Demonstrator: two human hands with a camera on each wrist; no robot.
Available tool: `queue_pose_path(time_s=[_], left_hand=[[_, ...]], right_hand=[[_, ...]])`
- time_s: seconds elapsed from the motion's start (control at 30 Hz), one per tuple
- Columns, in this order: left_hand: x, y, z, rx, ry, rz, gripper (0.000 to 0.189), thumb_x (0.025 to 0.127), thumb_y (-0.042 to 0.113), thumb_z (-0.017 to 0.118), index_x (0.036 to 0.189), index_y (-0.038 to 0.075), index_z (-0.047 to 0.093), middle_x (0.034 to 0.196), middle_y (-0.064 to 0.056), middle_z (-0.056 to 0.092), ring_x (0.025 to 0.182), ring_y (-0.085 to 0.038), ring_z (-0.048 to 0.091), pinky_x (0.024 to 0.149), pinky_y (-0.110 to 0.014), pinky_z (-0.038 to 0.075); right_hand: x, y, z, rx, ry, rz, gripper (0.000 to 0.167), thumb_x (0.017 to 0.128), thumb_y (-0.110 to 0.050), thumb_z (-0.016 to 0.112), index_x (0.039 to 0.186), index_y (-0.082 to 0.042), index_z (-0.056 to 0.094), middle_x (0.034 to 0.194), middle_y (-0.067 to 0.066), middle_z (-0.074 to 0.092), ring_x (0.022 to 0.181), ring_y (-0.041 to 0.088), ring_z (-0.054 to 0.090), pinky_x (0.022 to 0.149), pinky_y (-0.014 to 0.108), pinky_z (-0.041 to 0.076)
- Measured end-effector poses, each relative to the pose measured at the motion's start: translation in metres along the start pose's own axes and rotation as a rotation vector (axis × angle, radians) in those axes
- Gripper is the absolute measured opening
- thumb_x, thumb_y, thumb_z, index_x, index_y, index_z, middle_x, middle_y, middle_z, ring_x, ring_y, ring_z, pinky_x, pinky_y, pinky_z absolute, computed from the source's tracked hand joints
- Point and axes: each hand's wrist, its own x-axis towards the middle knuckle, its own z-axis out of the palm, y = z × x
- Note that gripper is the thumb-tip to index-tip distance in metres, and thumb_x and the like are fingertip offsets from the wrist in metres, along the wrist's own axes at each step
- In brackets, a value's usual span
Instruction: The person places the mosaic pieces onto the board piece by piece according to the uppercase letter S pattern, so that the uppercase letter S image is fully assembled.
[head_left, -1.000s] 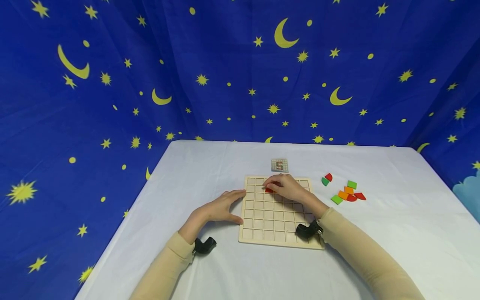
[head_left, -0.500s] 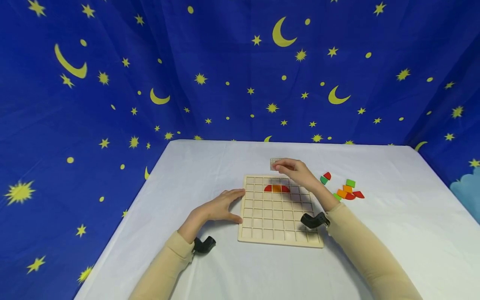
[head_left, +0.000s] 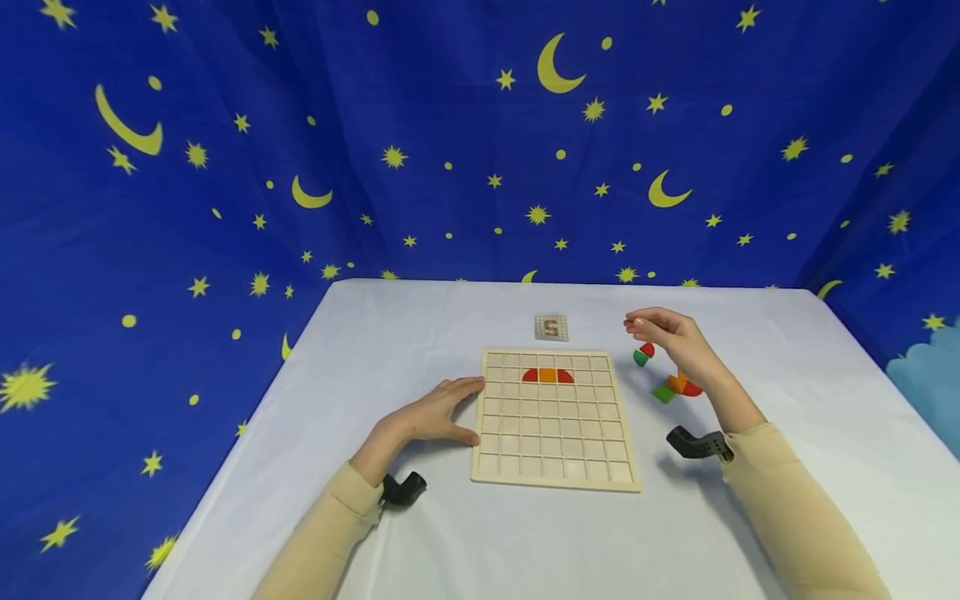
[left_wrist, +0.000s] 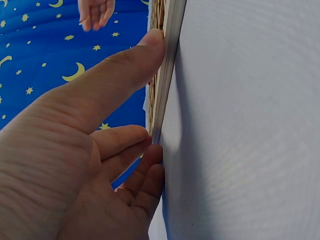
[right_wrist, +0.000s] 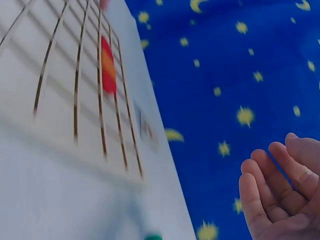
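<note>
A pale wooden grid board (head_left: pixel 555 429) lies on the table, with a red, orange and red row of tiles (head_left: pixel 547 376) in its second row from the far side. My left hand (head_left: pixel 427 417) touches the board's left edge with thumb and fingertips spread apart; in the left wrist view the thumb (left_wrist: pixel 115 75) presses against the rim. Raised above the table right of the board, my right hand (head_left: pixel 675 337) holds nothing, its fingers loosely bent in the right wrist view. Below it are loose tiles: a red and green pair (head_left: pixel 643 355) and a cluster with a green tile (head_left: pixel 663 393), partly hidden by the hand.
A small card (head_left: pixel 551 327) with a grid and an S-like figure lies beyond the board. The white-covered table (head_left: pixel 420 333) meets a blue curtain (head_left: pixel 450 125) with yellow moons and stars at the back and sides.
My right hand has left the board, passed over the card and moved right above the loose tiles. The row of tiles it covered is now in plain view. The left hand stays put.
</note>
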Motion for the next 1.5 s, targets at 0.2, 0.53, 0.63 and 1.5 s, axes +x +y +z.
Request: queue_pose_path(time_s=[0.2,0.53,0.63,1.5], left_hand=[[-0.002,0.001,-0.002,-0.002,-0.001,-0.017,0.096,0.075,0.04,0.079,0.147,0.001,0.029,0.151,-0.012,0.029,0.138,-0.03,0.023,0.112,-0.043,0.019],[0.0,0.003,0.0,0.005,0.001,0.0,0.096,0.075,0.041,0.078,0.146,0.0,0.029,0.15,-0.014,0.03,0.137,-0.031,0.024,0.112,-0.044,0.018],[0.0,0.002,0.0,-0.003,0.002,0.003,0.096,0.075,0.041,0.078,0.146,-0.001,0.029,0.15,-0.014,0.03,0.137,-0.031,0.024,0.112,-0.044,0.017],[0.001,0.002,-0.001,-0.011,-0.01,-0.026,0.097,0.075,0.043,0.078,0.147,0.002,0.028,0.151,-0.012,0.028,0.138,-0.03,0.023,0.112,-0.043,0.019]], right_hand=[[-0.025,0.02,-0.036,-0.065,0.106,0.049,0.034,0.098,-0.028,0.053,0.122,-0.004,0.058,0.116,0.008,0.061,0.1,0.01,0.06,0.089,0.028,0.049],[-0.051,0.034,-0.063,-0.215,0.219,0.167,0.039,0.095,-0.024,0.059,0.123,0.003,0.056,0.112,0.002,0.062,0.089,-0.006,0.055,0.076,0.008,0.043],[-0.051,0.049,-0.064,-0.274,0.229,0.195,0.043,0.095,-0.025,0.059,0.125,0.005,0.054,0.118,0.015,0.06,0.087,-0.008,0.053,0.073,0.008,0.042],[-0.048,0.077,-0.063,-0.546,0.148,0.204,0.03,0.092,-0.005,0.057,0.12,0.004,0.057,0.118,0.029,0.055,0.099,0.039,0.054,0.088,0.054,0.043]])
